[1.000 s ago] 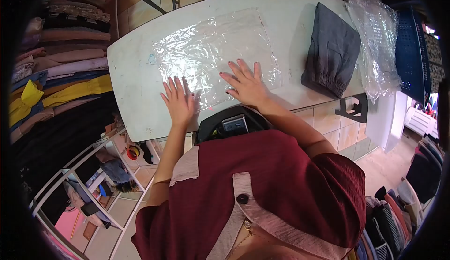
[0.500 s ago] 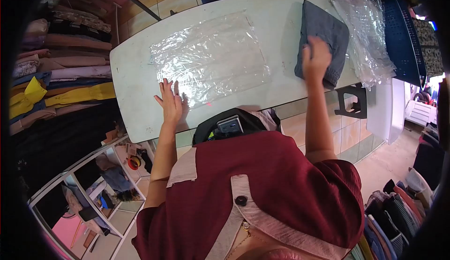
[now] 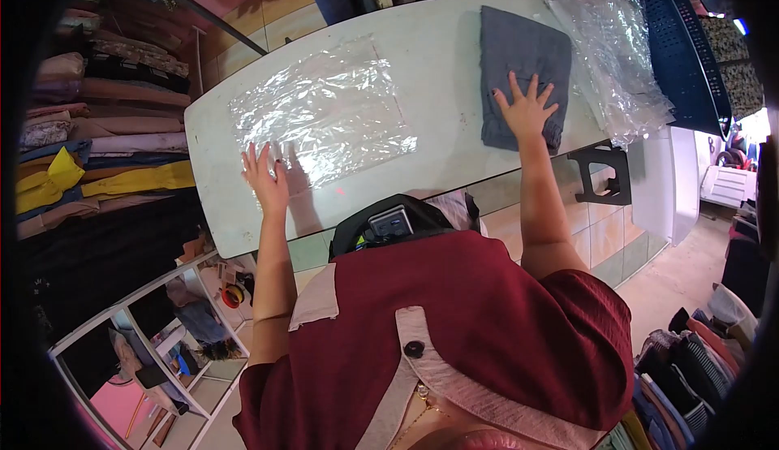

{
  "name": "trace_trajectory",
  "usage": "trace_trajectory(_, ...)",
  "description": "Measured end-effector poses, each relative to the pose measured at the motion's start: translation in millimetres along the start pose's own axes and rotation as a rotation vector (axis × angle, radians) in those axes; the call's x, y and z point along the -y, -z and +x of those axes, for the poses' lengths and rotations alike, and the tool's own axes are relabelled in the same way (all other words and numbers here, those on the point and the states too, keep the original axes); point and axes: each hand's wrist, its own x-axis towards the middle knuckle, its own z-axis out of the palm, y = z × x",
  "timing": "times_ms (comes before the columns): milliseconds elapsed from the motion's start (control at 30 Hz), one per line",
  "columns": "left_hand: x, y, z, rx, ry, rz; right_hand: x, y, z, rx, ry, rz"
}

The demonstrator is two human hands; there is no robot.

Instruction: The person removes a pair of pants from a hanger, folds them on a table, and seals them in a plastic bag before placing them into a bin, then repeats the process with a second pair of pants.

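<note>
A clear plastic bag (image 3: 333, 97) lies flat and shiny on the white table (image 3: 442, 68). My left hand (image 3: 266, 178) is at its lower left edge, fingers spread over the plastic. To the right sits a folded grey garment (image 3: 523, 40), perhaps trousers, with a gathered lower edge. On its lower half rests my right hand (image 3: 526, 109), palm down and fingers fanned out.
More clear plastic bags (image 3: 613, 52) are heaped at the table's right end, beside a blue basket (image 3: 686, 52). Folded clothes (image 3: 122, 125) fill the left side. A black bag (image 3: 349, 227) is at my waist. Stacked clothes (image 3: 690, 361) stand at lower right.
The clear bag and the grey garment appear further left in the view. My right hand has spread its fingers flat on the garment; my left hand has shifted left along the bag's edge.
</note>
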Motion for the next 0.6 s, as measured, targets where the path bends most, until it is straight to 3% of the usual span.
trace_trajectory(33, -20, -3, 4, -0.001, 0.002, -0.003, 0, 2, -5, -0.015, 0.069, 0.012)
trace_trajectory(167, -94, -43, 13, 0.1, -0.165, -0.511, 4, 9, -30, -0.065, 0.264, 0.09)
trace_trajectory(233, -146, -60, 12, 0.303, -0.125, -0.642, -1, 18, -39, -0.034, 0.35, 0.169)
trace_trajectory(267, -170, -67, 11, 0.495, 0.01, -0.747, -10, 22, -38, -0.035, 0.352, 0.168)
trace_trajectory(300, -192, -76, 10, 0.687, 0.151, -0.849, -19, 25, -35, -0.105, 0.315, 0.32)
trace_trajectory(367, -220, -110, 5, 0.827, 0.147, -0.989, -41, 29, -26, -0.17, 0.284, 0.469)
trace_trajectory(400, -241, -115, 6, 0.824, 0.153, -0.992, -54, 29, -18, -0.18, 0.159, 0.588)
trace_trajectory(467, -283, -118, 8, 1.072, 0.656, -1.008, -75, 23, -4, -0.103, -0.029, 0.719)
trace_trajectory(500, -296, -124, 6, 1.071, 0.657, -1.011, -81, 16, 1, -0.103, -0.027, 0.717)
trace_trajectory(567, -316, -132, 6, 0.979, 0.651, -0.982, -88, 1, 12, 0.177, -0.221, 0.869)
trace_trajectory(600, -319, -139, 5, 0.912, 0.575, -1.049, -89, 1, 17, 0.181, -0.214, 0.871)
